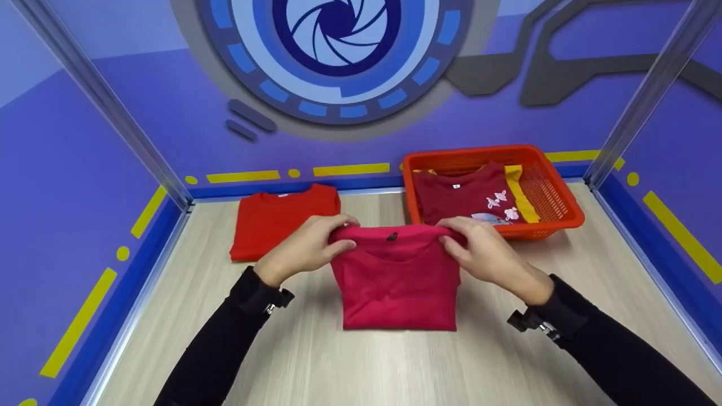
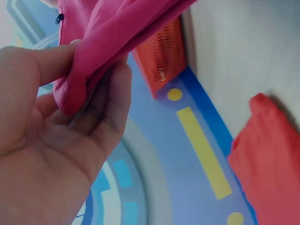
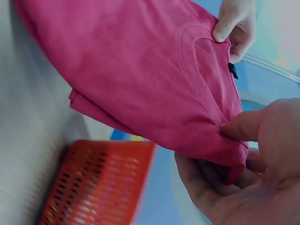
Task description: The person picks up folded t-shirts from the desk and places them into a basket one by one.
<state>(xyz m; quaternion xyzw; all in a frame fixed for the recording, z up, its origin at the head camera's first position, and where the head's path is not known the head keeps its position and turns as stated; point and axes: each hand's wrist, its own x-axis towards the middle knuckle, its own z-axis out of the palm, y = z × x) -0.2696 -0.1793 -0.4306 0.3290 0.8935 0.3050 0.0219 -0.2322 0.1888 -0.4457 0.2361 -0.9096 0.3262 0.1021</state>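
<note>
A folded pink T-shirt (image 1: 397,287) hangs by its shoulders between both hands, its collar at the top and its folded lower edge toward the person. The left hand (image 1: 307,243) pinches one shoulder between thumb and fingers. At the other shoulder, the right hand (image 1: 489,251) grips the cloth the same way. In the left wrist view the thumb presses the pink cloth (image 2: 89,70) against the fingers. A small dark label (image 3: 233,71) shows inside the collar in the right wrist view. Whether the shirt's lower edge touches the table cannot be told.
A folded red T-shirt (image 1: 276,220) lies at the back left of the wooden table (image 1: 304,361). At the back right stands an orange-red plastic basket (image 1: 555,217) holding a dark red shirt (image 1: 462,197) with yellow sleeves. Blue-purple panels (image 1: 361,152) enclose the back and sides.
</note>
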